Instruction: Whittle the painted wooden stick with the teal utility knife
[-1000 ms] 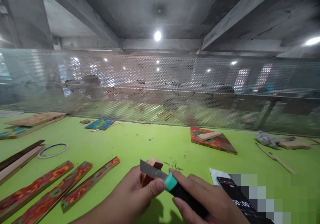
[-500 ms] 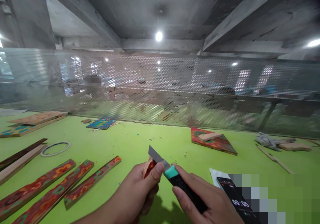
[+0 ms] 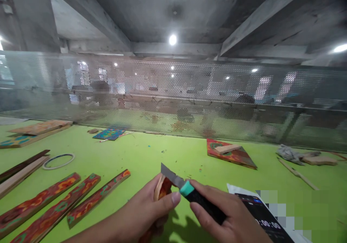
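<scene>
Red piece: sitting upright-leaning in the left hand, marking the dial's centre, with twelve pointing to the mesh screen.
Left hand: curling around the piece, the thumb pressing along it and covering its lower part.
Right hand: gripping the knife from four o'clock, the fingers wrapping its black handle.
Blade: crossing the top end, pointing toward eleven; whether it is biting or just resting, I cannot tell.
Done: the face is showing red paint, and specks are dotting the desk around one and two, suggesting some cutting.
Left: pale wood is showing along one side; work on this end is seeming unfinished, though the hand is hiding the rest.
Strips: three are lying apart from the hands between eight and nine, already bearing paint; whether they are needing more work is unclear.
Ring: lying near nine.
Panel: lying between two and three, carrying a pale stick.
Phone: showing zeros near four, beside the right hand.
</scene>
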Available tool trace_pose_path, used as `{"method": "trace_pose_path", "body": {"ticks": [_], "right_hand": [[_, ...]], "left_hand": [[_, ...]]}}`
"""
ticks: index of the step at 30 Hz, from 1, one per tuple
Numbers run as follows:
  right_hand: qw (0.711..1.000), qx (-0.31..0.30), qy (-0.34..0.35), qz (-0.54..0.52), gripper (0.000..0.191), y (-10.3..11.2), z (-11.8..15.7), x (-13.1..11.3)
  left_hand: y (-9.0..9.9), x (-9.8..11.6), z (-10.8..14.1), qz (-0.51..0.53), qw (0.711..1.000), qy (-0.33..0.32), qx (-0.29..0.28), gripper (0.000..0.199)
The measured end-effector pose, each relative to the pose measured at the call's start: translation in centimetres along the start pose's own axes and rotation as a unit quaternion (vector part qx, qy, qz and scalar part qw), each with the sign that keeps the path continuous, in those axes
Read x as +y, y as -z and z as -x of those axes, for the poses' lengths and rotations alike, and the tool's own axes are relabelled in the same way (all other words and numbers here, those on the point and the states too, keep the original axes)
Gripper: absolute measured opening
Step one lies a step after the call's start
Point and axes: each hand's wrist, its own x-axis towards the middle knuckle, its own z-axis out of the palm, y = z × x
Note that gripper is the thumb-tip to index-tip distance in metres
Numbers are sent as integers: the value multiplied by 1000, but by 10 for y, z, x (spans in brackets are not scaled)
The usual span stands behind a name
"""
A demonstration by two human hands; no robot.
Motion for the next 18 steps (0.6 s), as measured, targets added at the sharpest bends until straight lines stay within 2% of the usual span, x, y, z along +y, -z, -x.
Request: {"method": "trace_pose_path", "body": {"ticks": [3,9,18], "right_hand": [[999,-21,32,1,34,0,0,-4],[998,-38,46,35,39,-2,7,1],[996,-13,54,73,47,-16,23,10]], "left_hand": [[-1,-1,-1,11,1000,12,9,62],[-2,-1,-1,8,1000,23,19,66],[-7,-6,-2,10,999,-4,34,64]]}}
